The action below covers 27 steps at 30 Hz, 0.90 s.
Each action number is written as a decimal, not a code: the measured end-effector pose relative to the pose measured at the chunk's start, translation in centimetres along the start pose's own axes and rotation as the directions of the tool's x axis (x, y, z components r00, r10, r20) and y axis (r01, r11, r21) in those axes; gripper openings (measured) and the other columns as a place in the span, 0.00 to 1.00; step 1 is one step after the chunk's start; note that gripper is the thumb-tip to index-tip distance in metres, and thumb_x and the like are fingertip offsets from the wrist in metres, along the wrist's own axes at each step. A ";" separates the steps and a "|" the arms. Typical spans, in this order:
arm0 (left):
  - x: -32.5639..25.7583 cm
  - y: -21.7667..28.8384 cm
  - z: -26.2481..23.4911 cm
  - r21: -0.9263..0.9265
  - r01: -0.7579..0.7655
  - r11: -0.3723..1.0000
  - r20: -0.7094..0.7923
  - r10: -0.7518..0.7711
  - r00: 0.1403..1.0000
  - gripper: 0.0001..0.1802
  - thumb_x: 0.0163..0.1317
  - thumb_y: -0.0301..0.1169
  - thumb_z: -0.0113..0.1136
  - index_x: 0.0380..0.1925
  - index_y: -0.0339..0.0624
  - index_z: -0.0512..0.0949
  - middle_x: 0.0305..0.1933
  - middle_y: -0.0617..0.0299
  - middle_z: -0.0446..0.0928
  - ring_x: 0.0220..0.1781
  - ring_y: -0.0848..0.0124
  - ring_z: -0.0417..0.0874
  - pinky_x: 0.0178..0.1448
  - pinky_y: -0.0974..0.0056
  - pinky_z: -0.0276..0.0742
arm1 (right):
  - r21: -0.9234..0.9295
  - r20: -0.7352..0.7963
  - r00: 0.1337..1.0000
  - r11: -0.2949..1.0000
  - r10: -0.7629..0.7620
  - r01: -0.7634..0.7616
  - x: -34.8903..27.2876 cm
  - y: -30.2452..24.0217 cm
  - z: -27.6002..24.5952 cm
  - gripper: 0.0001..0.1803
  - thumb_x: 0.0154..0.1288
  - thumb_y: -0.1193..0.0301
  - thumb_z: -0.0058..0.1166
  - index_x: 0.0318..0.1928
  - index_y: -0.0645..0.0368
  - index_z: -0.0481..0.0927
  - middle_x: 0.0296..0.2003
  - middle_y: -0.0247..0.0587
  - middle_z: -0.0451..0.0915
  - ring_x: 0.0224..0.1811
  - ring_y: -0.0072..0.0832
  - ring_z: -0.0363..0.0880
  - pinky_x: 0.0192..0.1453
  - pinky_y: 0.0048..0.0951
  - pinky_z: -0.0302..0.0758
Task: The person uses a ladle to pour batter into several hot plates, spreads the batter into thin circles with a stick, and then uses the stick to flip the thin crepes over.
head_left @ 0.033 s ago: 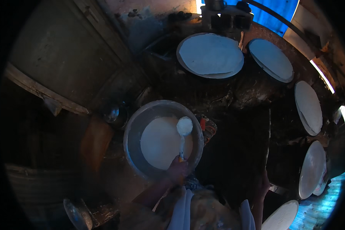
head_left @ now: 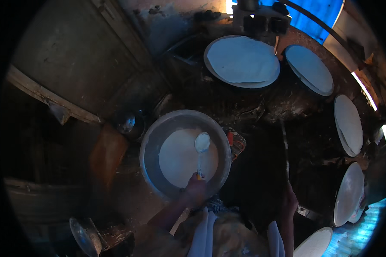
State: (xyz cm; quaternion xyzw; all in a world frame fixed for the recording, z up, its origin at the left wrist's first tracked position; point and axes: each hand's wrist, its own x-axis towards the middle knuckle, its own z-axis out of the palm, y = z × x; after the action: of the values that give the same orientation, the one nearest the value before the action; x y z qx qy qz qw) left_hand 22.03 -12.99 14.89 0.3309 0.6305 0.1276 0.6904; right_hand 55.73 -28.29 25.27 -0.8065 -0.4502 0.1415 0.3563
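Head view is showing the left hand (head_left: 195, 188), its grip folded round the handle of a ladle (head_left: 202, 142); the coated bowl is showing just beyond, against pale liquid (head_left: 176, 154) in a basin (head_left: 150, 158). The ladle is probably handling light and stiff, slick where wet, best held by its handle. The basin's rim is ringing it. Rightward, the right hand (head_left: 290, 200) is clasping a thin stick (head_left: 286, 150); white discs (head_left: 243, 60) are lying farther ahead and right. Darkness is obscuring whatever sits between.

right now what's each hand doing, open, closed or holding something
Left hand: closed, holding a ladle by its handle.
Right hand: closed, holding a long thin stick.
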 end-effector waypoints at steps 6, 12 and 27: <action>5.8 -5.6 -0.6 0.238 0.309 0.921 -0.094 -0.295 0.951 0.16 0.58 0.24 0.49 0.48 0.39 0.63 0.26 0.58 0.71 0.18 0.70 0.73 0.20 0.68 0.71 | -0.486 0.747 0.662 0.727 0.057 0.486 8.8 -8.7 18.0 0.08 0.56 0.74 0.46 0.34 0.60 0.77 0.31 0.47 0.78 0.34 0.43 0.80 0.35 0.38 0.77; 6.0 -7.1 0.5 -0.745 0.645 0.172 0.663 0.081 0.744 0.05 0.61 0.24 0.47 0.37 0.42 0.69 0.17 0.72 0.62 0.14 0.83 0.63 0.18 0.78 0.60 | -0.320 0.884 0.467 0.773 0.034 0.548 7.2 -10.5 17.6 0.07 0.54 0.73 0.46 0.32 0.59 0.77 0.33 0.51 0.77 0.36 0.45 0.78 0.39 0.42 0.76; -18.3 6.7 -0.3 -0.804 -0.151 0.575 0.187 0.485 0.854 0.13 0.64 0.24 0.42 0.47 0.49 0.63 0.15 0.73 0.57 0.08 0.87 0.54 0.11 0.80 0.52 | 0.333 0.616 0.586 0.848 -0.526 0.412 6.7 -16.5 3.0 0.10 0.58 0.76 0.46 0.41 0.60 0.73 0.27 0.57 0.75 0.32 0.52 0.75 0.33 0.44 0.72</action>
State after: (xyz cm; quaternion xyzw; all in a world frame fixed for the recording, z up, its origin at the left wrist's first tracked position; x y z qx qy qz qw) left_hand 20.25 -18.73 33.44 0.1354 0.2943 0.4383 0.8384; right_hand 47.48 -15.78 35.31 -0.5166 -0.7336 0.3648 0.2490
